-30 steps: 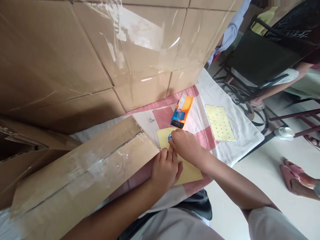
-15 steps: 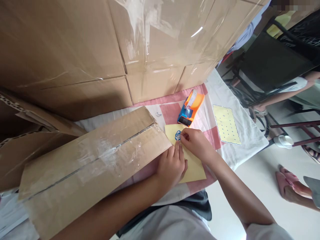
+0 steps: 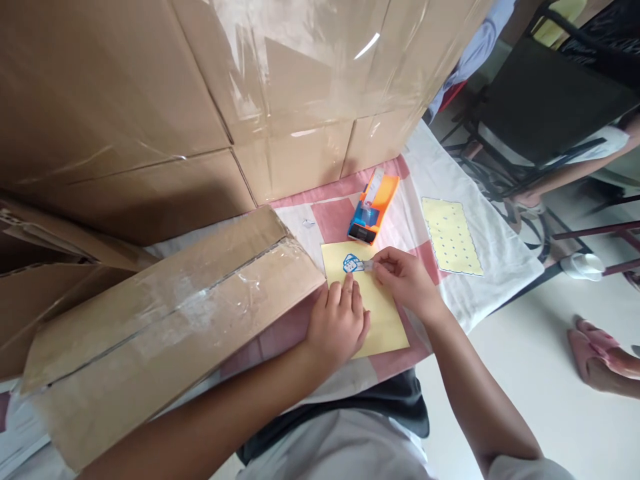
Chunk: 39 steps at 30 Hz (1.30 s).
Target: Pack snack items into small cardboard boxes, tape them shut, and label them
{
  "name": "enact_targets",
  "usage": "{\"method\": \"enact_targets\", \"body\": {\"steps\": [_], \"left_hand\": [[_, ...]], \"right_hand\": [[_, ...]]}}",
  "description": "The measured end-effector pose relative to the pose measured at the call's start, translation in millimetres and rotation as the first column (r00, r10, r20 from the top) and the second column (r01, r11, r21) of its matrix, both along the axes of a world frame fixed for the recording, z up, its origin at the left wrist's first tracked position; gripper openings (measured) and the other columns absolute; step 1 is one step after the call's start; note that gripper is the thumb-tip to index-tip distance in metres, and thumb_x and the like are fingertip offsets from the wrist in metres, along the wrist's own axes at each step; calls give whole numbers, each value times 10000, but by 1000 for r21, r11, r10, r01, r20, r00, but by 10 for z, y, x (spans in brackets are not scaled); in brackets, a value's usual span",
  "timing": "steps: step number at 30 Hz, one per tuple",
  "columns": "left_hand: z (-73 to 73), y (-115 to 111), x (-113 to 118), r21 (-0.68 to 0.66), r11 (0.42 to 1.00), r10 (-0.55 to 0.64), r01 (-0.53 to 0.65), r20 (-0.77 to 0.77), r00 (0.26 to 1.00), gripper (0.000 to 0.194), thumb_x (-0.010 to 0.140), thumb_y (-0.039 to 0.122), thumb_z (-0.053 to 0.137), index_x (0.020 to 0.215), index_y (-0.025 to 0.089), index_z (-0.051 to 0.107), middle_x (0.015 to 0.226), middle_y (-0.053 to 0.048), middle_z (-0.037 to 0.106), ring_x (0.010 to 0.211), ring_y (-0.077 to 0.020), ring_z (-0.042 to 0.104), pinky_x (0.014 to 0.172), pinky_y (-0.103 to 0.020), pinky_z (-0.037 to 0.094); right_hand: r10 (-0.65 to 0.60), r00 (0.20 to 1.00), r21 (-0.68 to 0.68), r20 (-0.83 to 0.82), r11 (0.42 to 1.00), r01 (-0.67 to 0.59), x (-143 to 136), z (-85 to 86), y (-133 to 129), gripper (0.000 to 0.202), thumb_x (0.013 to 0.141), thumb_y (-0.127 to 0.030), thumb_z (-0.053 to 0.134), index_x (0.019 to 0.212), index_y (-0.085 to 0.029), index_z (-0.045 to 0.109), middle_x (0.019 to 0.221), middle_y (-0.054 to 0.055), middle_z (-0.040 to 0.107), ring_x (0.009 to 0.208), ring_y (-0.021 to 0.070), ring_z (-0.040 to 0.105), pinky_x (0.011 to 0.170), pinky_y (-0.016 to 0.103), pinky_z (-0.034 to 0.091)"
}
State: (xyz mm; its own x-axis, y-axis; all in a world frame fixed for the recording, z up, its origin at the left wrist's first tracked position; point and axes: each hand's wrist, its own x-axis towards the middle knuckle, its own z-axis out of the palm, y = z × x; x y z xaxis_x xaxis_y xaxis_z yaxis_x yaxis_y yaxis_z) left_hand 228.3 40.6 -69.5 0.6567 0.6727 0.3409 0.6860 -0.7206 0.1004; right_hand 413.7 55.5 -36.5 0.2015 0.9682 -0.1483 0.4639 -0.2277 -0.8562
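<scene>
A sheet of yellow paper (image 3: 383,327) lies on the checked cloth before me. Near its top is a small blue-outlined paper cutout (image 3: 351,263). My left hand (image 3: 336,320) rests flat on the sheet's left part, fingers stretched out and one fingertip at the cutout's lower edge. Between thumb and forefinger, my right hand (image 3: 404,279) pinches the end of a short, pale strip of tape (image 3: 367,265), which reaches left to the cutout. Just beyond the paper stands an orange and blue tape dispenser (image 3: 374,207).
A long cardboard box (image 3: 175,327) lies at my left, close to the paper. Large taped cartons (image 3: 300,87) wall off the back. A yellow dotted sheet (image 3: 453,237) lies on the cloth at right. Beyond are a dark chair (image 3: 555,100), people's legs and a white cup (image 3: 583,267).
My right hand has drawn away to the right from the cutout, and the strip of tape now shows between them. My left hand stays on the paper.
</scene>
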Motion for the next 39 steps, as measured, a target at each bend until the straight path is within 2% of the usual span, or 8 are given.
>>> {"method": "enact_targets", "body": {"steps": [6, 10, 15, 21, 25, 29, 34, 39], "left_hand": [[9, 2, -7, 55, 998, -21, 22, -12, 1000, 472, 970, 348, 540, 1287, 27, 680, 1392, -187, 681, 1032, -299, 640, 861, -455, 532], [23, 1, -9, 51, 998, -24, 26, -37, 999, 426, 971, 362, 548, 1244, 70, 696, 1306, -174, 726, 1024, -302, 631, 858, -456, 531], [66, 3, -2, 53, 998, -37, 38, -27, 999, 299, 965, 361, 578, 1073, 125, 724, 1027, -153, 767, 1018, -310, 637, 821, -440, 515], [90, 11, 43, 86, 996, -18, 19, -16, 1000, 229, 919, 350, 610, 802, 175, 702, 769, -99, 706, 829, -288, 635, 721, -414, 513], [57, 6, 46, 98, 995, -13, 15, -22, 1000, 238, 916, 357, 603, 835, 176, 734, 747, -108, 717, 783, -290, 654, 680, -410, 522], [18, 0, 17, 44, 999, -16, 18, -53, 998, 273, 927, 414, 609, 868, 202, 771, 705, -94, 725, 688, -271, 672, 625, -402, 527], [14, -7, -21, -66, 998, -30, 22, -109, 994, 368, 963, 389, 539, 1144, 181, 783, 957, -128, 804, 839, -301, 747, 753, -450, 607], [9, 34, -3, -80, 997, -26, 17, -117, 993, 501, 994, 395, 490, 1351, 96, 675, 1237, -193, 754, 1039, -344, 750, 857, -482, 620]], "right_hand": [[32, 937, 163, -347, 986, 26, -146, 44, -69, 130, 819, -206, 655, 949, -196, 659, 915, 27, 680, 758, 128, 645, 613, 242, 477], [76, 928, 227, -365, 974, 10, -256, 220, -17, 157, 807, -136, 607, 918, -193, 702, 913, 32, 706, 826, 148, 677, 669, 256, 535], [243, 928, 375, -281, 918, -127, -408, 378, 325, 184, 789, -66, 579, 844, -181, 713, 873, 3, 734, 805, 141, 688, 737, 267, 546], [359, 912, 435, -197, 866, -247, -684, 188, 661, 171, 855, -29, 589, 862, -144, 716, 816, -6, 729, 700, 98, 619, 710, 240, 465], [355, 914, 455, -196, 859, -236, -781, 43, 657, 131, 855, -39, 631, 833, -155, 688, 778, -29, 669, 672, 89, 550, 701, 230, 429], [395, 898, 467, -195, 842, -269, -796, 24, 613, 138, 877, -40, 620, 845, -163, 673, 812, -23, 638, 691, 94, 535, 697, 226, 422], [453, 847, 489, -277, 825, -282, -798, 34, 570, 170, 898, -21, 595, 890, -161, 690, 876, -3, 643, 716, 92, 568, 692, 221, 450], [464, 815, 511, -346, 822, -251, -838, -19, 546, 182, 940, -63, 582, 969, -157, 735, 931, 23, 679, 796, 107, 629, 743, 236, 495]]}}
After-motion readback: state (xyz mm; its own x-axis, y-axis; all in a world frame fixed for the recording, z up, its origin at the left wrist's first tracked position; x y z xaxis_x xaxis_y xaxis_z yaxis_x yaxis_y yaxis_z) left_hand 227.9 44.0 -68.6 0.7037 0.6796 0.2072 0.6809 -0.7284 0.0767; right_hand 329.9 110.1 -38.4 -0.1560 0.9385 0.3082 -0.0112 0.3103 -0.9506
